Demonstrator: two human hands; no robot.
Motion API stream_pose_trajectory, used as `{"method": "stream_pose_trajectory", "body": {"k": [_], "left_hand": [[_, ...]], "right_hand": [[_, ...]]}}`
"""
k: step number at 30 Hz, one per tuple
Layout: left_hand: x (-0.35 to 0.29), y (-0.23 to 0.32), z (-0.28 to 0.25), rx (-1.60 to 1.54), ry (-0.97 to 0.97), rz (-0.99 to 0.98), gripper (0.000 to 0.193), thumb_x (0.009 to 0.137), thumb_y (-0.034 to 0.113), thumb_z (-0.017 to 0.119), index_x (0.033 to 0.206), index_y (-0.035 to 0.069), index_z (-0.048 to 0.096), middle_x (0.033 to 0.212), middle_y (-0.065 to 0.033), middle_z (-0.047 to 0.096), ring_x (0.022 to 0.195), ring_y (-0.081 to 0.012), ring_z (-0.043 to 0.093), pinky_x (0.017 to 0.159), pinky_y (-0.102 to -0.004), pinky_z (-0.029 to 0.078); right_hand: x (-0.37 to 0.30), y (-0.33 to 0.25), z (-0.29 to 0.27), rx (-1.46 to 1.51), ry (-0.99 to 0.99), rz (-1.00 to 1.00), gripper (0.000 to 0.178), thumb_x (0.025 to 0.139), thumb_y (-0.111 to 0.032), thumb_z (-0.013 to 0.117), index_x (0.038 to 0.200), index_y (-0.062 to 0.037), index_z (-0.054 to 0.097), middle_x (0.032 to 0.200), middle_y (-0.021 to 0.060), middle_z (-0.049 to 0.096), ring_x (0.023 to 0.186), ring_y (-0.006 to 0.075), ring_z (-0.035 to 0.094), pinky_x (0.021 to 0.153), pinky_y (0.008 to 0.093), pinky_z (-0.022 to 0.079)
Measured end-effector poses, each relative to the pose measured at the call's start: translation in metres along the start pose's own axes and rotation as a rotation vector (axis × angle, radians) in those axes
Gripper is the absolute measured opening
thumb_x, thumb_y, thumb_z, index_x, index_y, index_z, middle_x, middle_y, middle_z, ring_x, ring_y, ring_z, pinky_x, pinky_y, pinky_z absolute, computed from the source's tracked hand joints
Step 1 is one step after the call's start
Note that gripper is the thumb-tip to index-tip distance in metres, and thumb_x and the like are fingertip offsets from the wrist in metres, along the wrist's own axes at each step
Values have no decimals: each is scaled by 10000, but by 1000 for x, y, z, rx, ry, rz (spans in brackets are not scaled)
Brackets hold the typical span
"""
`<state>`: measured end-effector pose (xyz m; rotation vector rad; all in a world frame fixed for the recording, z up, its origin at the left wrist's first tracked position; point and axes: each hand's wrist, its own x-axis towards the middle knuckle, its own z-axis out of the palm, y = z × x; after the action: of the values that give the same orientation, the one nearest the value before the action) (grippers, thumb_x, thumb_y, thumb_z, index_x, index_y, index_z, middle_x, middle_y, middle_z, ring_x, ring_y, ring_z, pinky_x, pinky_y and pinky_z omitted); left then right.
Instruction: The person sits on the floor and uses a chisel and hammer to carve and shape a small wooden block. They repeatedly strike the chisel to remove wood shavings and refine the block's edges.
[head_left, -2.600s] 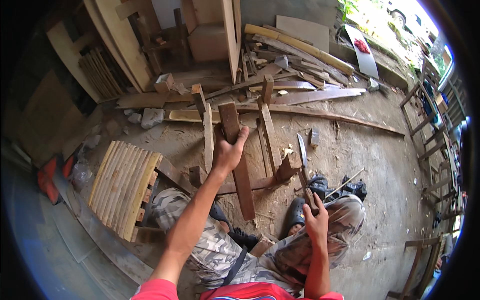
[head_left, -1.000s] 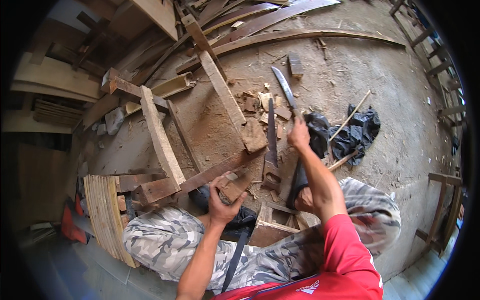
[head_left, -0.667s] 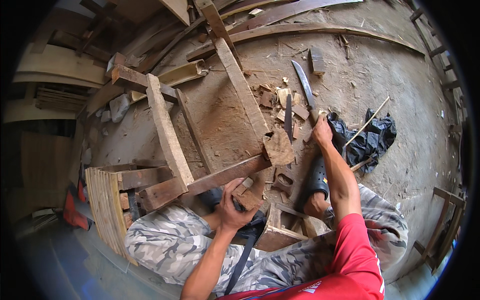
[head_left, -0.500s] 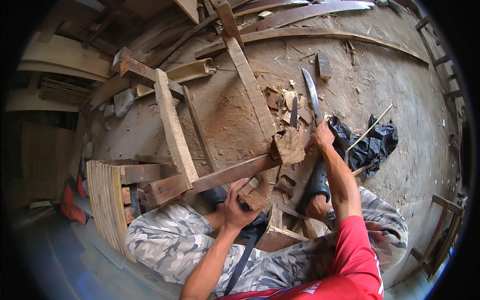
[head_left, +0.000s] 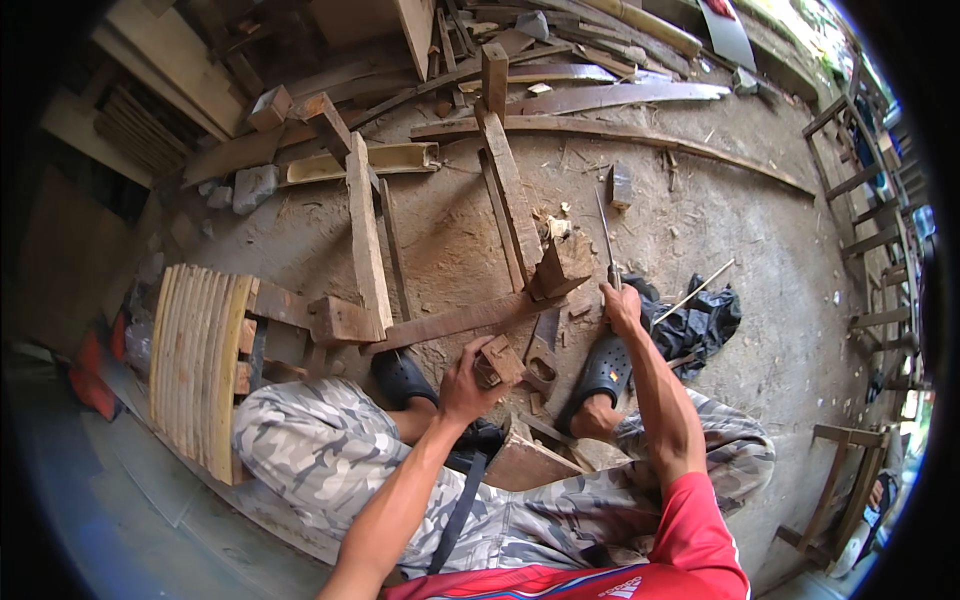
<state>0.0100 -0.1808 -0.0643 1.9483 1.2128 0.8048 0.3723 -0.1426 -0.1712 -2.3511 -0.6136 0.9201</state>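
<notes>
My left hand (head_left: 464, 388) is wrapped round a short brown wooden block (head_left: 500, 362) with a cut end, held above the ground between my feet. My right hand (head_left: 622, 308) grips the handle of a machete (head_left: 606, 232), its long blade pointing away from me and seen almost edge-on. Blade and block are apart. Just beyond the left hand lies a wooden frame (head_left: 455, 321) of joined beams, with a thick block-like end (head_left: 563, 266) near the machete. A handsaw (head_left: 541, 362) rests on the ground between the two hands, partly hidden under the frame.
A black plastic bag (head_left: 705, 325) with a thin stick (head_left: 697, 290) across it lies right of my right hand. Slatted wood (head_left: 200, 370) stands at left. A loose block (head_left: 620, 187) and a long plank (head_left: 610, 131) lie farther off. A wooden piece (head_left: 530, 460) sits between my legs.
My view has shifted, bringing more of the far floor in. The machete blade has turned from showing its flat side to nearly edge-on. Both hands keep their holds.
</notes>
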Motion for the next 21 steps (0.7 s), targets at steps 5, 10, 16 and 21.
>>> {"method": "stream_pose_trajectory", "body": {"k": [5, 10, 16, 21], "left_hand": [[-3, -3, 3, -6, -20, 11, 790, 768, 431, 865, 1371, 110, 468, 1205, -223, 672, 1076, -434, 671, 892, -469, 568], [0, -9, 4, -10, -84, -17, 830, 774, 422, 869, 1403, 110, 426, 1216, -226, 672, 1108, -439, 664, 909, -479, 563], [3, -10, 0, -13, -95, -33, 835, 784, 401, 857, 1421, 110, 402, 1237, -232, 660, 1130, -432, 653, 914, -485, 551], [3, -12, -2, -43, -113, -78, 790, 772, 308, 848, 1412, 133, 420, 1296, -193, 628, 1157, -423, 628, 935, -477, 537]], "right_hand": [[-49, -19, -44, 370, 46, -323, 280, 931, -232, 678, 1119, -49, 580, 644, 44, 578, 433, 143, 540, 412, 321, 433], [-102, -72, -95, 458, 87, -572, 216, 924, -153, 682, 1070, -41, 569, 679, 13, 577, 537, 100, 565, 492, 269, 460], [-194, -99, -125, 280, -75, -372, 195, 931, -179, 709, 977, -39, 581, 662, 3, 596, 509, 88, 564, 453, 254, 441], [-272, -82, -97, 395, -244, -445, 204, 941, -81, 663, 1138, -50, 620, 692, -44, 547, 514, 53, 503, 449, 239, 400]]}}
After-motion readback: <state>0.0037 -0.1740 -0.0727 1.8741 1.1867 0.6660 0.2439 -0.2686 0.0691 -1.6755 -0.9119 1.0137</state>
